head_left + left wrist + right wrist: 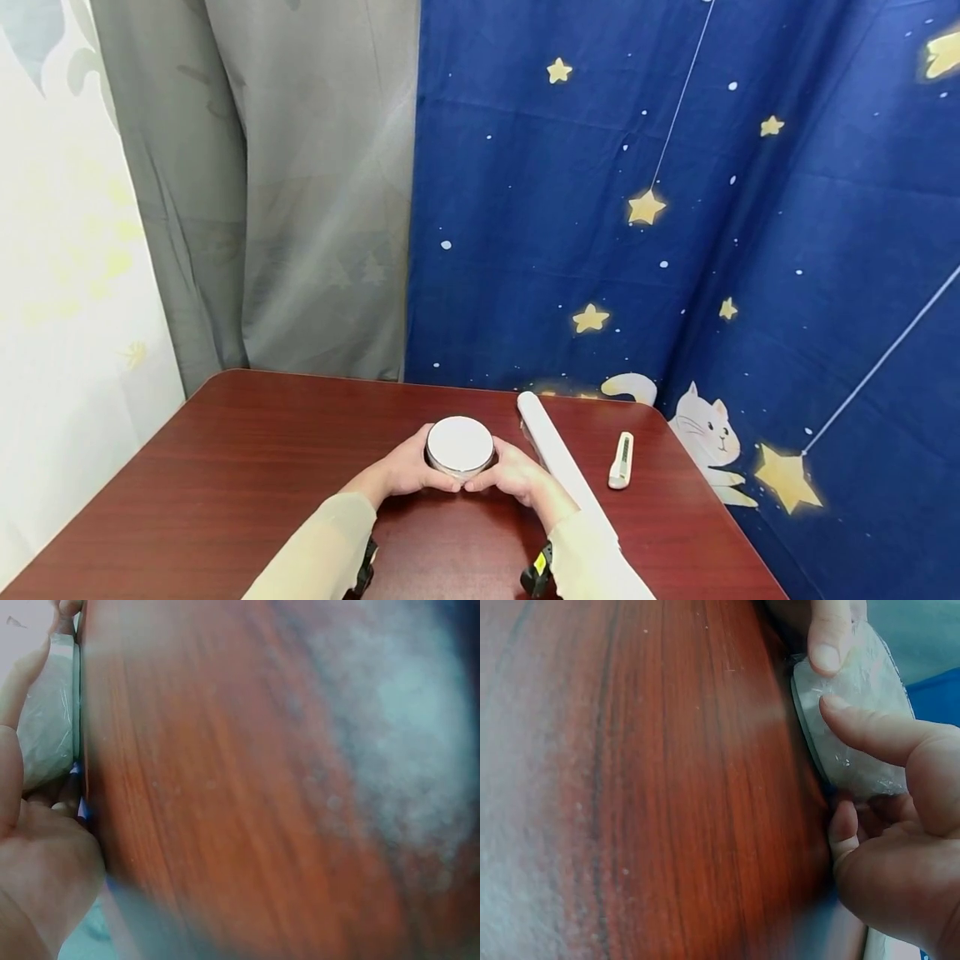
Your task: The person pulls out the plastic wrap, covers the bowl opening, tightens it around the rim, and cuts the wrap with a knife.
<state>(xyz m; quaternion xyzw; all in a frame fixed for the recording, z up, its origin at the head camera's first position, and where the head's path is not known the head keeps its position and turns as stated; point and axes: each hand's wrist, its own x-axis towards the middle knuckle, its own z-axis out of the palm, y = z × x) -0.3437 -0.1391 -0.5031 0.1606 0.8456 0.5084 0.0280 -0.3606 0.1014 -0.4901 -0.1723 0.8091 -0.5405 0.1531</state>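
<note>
A round, squat container (460, 443) with a flat white top sits between both hands near the middle of the table. Clear, wrinkled film covers its pale side (877, 690), seen in the right wrist view. My left hand (407, 465) grips it from the left and my right hand (517, 473) from the right. Both thumbs press on its near side, their tips almost meeting. The other fingers curl around the far side and are partly hidden. In the left wrist view, the wrapped side (49, 712) shows at the left edge beside the palm.
A long white roll (558, 454) lies slanted just right of the right hand, partly behind the right forearm. Farther right lies a white box cutter (621, 461). The dark red table (300, 433) backs onto grey and blue starry curtains (525, 208).
</note>
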